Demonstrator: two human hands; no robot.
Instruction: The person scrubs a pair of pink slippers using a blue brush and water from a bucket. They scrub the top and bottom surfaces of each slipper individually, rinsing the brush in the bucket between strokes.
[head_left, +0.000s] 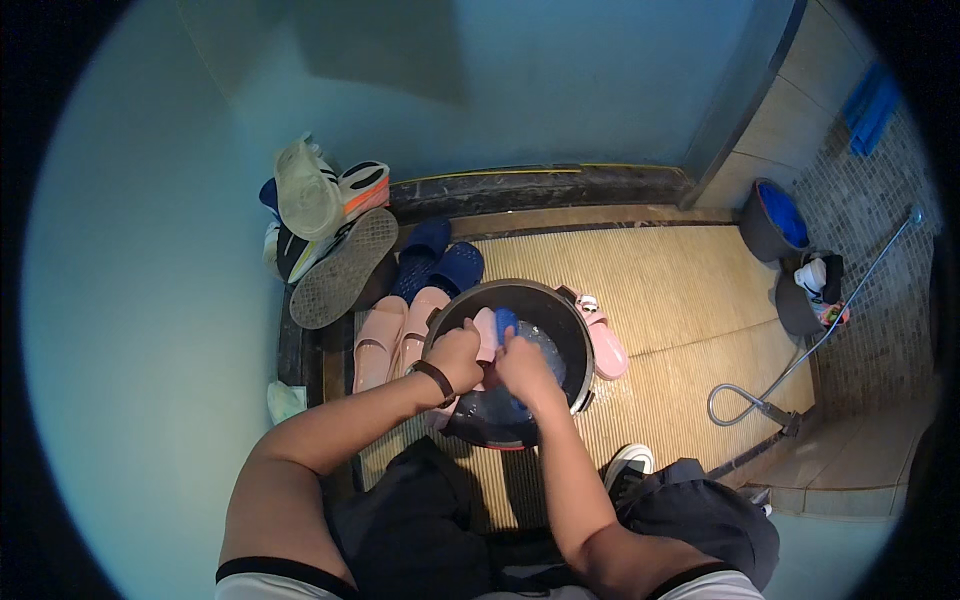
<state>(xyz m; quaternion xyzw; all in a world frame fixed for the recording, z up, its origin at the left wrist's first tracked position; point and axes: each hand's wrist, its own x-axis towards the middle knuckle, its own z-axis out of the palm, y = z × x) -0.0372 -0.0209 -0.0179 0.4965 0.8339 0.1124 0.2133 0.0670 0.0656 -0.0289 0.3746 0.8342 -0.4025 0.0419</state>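
A round black basin (581, 330) with soapy water in it stands on the floor between the person's legs. My left hand (457, 356) grips a pink slipper (486, 330) over the basin, its thumb on top. My right hand (523, 367) is closed around a blue brush (507, 319), which lies against the slipper's right side; its bristles are hidden. Left of the basin sit two pink slippers (380, 330), with two navy perforated slippers (457, 266) behind them. Another pink slipper with a decorated strap (607, 349) rests against the basin's right side.
Several sneakers (307, 191) are piled at the left beside a grey-soled shoe (345, 270). At the right are a dark bucket with a blue lining (759, 225), a container of shoes (795, 304) and a shower hose (825, 330). A wall sill (525, 187) runs behind.
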